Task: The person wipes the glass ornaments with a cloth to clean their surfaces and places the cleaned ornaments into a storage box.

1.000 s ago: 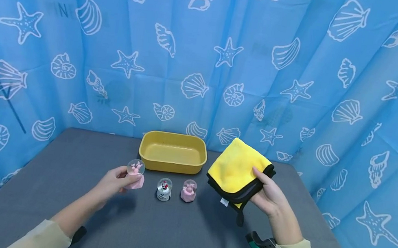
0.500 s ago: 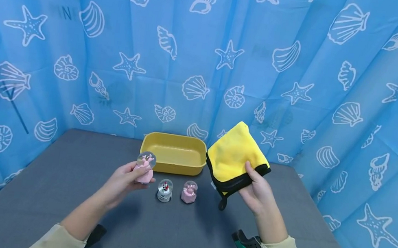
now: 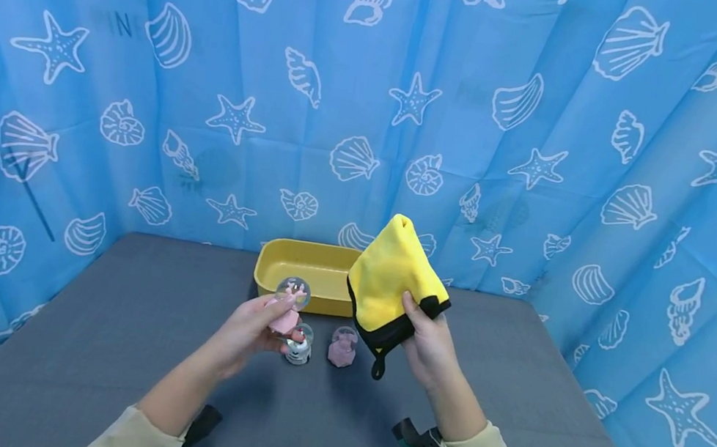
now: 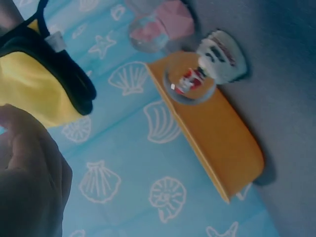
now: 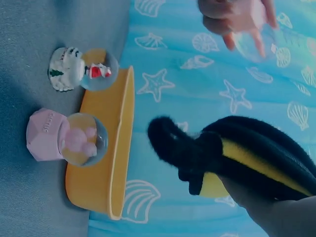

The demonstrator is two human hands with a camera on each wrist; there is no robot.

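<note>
My left hand (image 3: 247, 336) holds a pink-based snow globe (image 3: 285, 317) above the table, its clear dome tilted up and away. My right hand (image 3: 427, 346) grips a folded yellow cloth (image 3: 392, 275) with black edging and a black hanging loop, thumb on the near face. The cloth is to the right of the held globe, apart from it. Below the left fingers stands a white snow globe (image 3: 299, 353) with a red figure, partly hidden in the head view. A second pink snow globe (image 3: 342, 348) stands to its right, in full view in the right wrist view.
Behind the globes, a yellow rectangular tub (image 3: 267, 265) stands on the grey table (image 3: 152, 288), its right end covered by the cloth in the head view. A blue shell-patterned curtain (image 3: 358, 105) rises along the back and sides.
My left hand has carried the pink snow globe rightward and slightly up. The right hand has brought the cloth leftward, so the two are closer together. The standing globes and tub stay put.
</note>
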